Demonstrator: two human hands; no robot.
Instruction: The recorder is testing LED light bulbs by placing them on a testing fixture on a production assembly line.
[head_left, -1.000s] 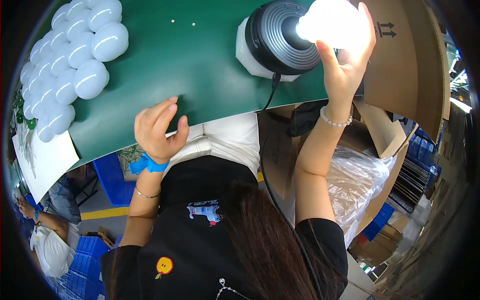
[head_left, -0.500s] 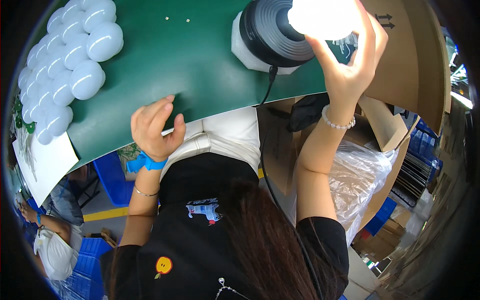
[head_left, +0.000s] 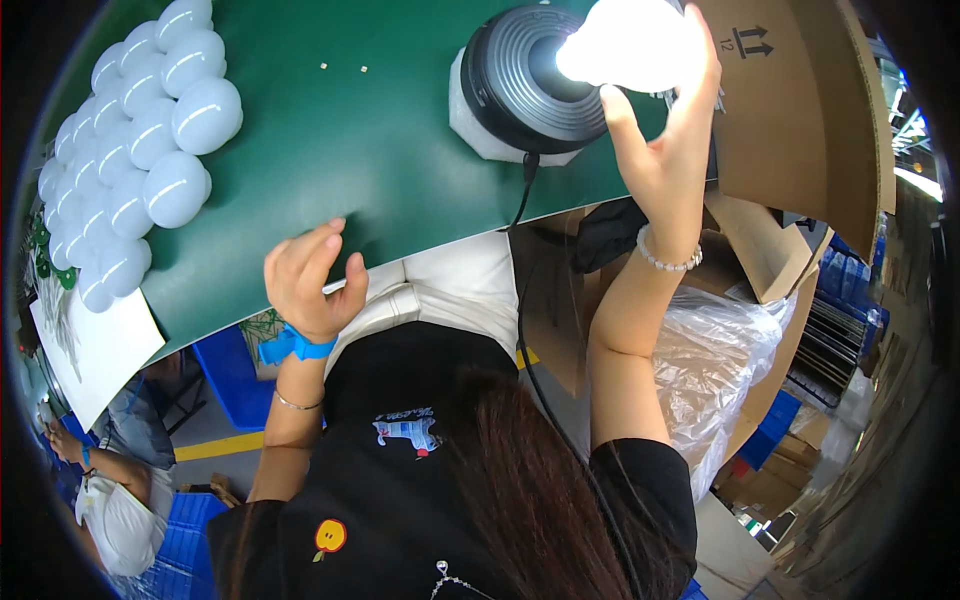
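A brightly lit white light bulb [head_left: 640,45] is in my right hand [head_left: 670,140], the thumb below it and the fingers along its far right side. Its narrow end meets the middle of a black round ribbed device [head_left: 535,85] on a white foam base [head_left: 470,125]; glare hides the exact contact. My left hand [head_left: 315,280] hovers at the table's near edge, fingers loosely curled and apart, holding nothing. Many white round bulbs [head_left: 175,190] lie packed together on the left of the green table [head_left: 330,150].
Two tiny pale pieces [head_left: 364,69] lie on the table. A black cable [head_left: 522,200] runs down from the device past my lap. To the right stand an open cardboard box [head_left: 800,120] and clear plastic wrap [head_left: 715,360]. Another person [head_left: 125,510] sits at lower left.
My right hand has turned and shifted left around the bulb, its fingers closer in. The bulb stays lit at the device. The whole view has shifted slightly; my left hand keeps its pose.
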